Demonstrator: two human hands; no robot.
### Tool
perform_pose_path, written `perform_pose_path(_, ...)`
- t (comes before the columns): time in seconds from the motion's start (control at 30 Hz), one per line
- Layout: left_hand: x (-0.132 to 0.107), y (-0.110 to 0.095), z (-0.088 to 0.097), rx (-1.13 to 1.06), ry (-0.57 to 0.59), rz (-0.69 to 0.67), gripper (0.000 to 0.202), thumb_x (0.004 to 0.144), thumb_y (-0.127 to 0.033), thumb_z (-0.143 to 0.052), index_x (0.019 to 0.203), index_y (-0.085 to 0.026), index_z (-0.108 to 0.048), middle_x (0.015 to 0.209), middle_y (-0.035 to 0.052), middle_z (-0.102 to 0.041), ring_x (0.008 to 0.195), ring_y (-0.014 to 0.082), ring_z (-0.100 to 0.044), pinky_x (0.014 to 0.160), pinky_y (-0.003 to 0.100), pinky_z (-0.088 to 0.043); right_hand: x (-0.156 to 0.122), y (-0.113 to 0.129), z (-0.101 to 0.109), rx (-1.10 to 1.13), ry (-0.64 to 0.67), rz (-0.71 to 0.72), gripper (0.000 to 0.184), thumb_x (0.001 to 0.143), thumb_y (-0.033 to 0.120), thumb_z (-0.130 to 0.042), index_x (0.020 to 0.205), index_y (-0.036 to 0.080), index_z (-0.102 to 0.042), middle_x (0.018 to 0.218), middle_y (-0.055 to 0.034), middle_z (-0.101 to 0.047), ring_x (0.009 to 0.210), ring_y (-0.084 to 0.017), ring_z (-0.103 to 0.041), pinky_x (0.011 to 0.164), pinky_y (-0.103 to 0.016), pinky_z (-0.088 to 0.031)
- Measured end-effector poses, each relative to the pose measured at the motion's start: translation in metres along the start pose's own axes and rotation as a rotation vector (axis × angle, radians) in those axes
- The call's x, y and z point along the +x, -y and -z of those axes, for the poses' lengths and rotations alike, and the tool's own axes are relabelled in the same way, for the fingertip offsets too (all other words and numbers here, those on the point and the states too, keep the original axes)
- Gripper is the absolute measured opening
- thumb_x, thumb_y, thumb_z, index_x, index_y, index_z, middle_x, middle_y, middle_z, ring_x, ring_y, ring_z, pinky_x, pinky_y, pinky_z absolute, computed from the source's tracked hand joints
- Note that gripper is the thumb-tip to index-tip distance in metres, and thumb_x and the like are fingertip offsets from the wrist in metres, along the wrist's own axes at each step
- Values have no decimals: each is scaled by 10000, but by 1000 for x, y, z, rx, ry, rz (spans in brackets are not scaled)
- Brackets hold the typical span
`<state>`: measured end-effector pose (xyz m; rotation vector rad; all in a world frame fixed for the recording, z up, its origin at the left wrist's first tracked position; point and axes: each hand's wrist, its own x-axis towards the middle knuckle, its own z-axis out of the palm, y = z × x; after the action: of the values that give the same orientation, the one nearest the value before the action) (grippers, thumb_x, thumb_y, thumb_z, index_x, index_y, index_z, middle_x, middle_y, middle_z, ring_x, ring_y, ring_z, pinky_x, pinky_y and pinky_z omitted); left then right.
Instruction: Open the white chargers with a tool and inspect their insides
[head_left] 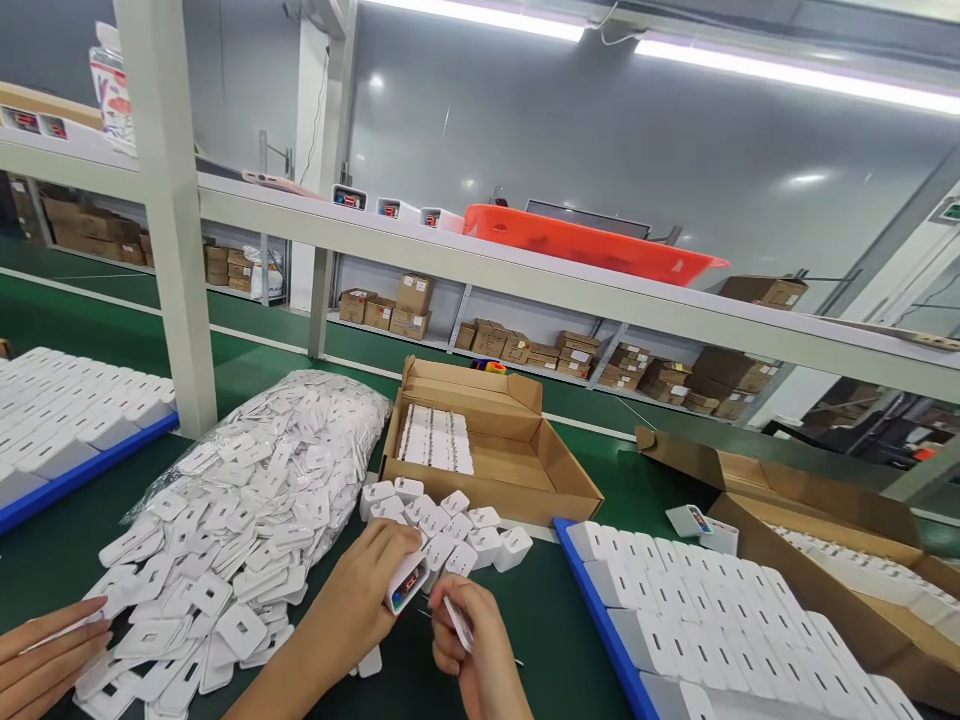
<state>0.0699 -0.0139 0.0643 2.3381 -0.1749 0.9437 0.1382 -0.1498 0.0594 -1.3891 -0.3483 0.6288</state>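
My left hand (358,582) grips a small white plastic housing (409,582); its open end faces me and shows red and blue parts inside. Just to the right, my right hand (480,625) pinches a thin white cover plate (458,623), tilted on edge and apart from the housing. Behind both hands, several white housings (459,527) stand in a loose cluster on the green table. A heap of white cover plates with rectangular slots (240,628) spreads left of my left forearm, spilling from a clear plastic bag (330,420).
Another person's hand (52,650) reaches in at far left. Blue trays (600,625) of white housings flank the work area. Behind is an open cardboard box (510,450); another box (847,590) stands right. A shelf (570,285) overhead holds a red-orange bin (585,240).
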Motion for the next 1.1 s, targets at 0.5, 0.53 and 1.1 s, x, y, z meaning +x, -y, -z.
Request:
perform_pose_path(0.5, -9, 1, -4, 232, 223, -168, 631, 549, 113, -342, 1113, -110, -514, 1067, 132, -635, 1139, 286, -535, 951, 440, -506, -10, -3, -13, -66, 61, -78, 269, 675, 364, -615, 540, 187, -464, 422, 117, -251, 392, -31, -152, 399, -215, -93)
perform_pose_path(0.53, -9, 1, -5, 233, 233, -161, 627, 545, 112, -340, 1109, -100, -517, 1065, 141, -634, 1127, 291, -545, 946, 445, -510, -9, -4, -14, -68, 57, -60, 270, 678, 355, -610, 534, 190, -450, 426, 117, -239, 395, -32, -151, 400, -214, -96)
perform_pose_path(1.1, 5, -9, 7, -563, 274, 516, 222, 754, -248, -643, 966, -180, -646, 850, 17, -660, 765, 176, -569, 687, 249, -413, -15, 31, 9, 124, 75, 69, 154, 657, 290, -527, 604, 158, -588, 522, 64, -314, 471, -66, -229, 461, -209, -226)
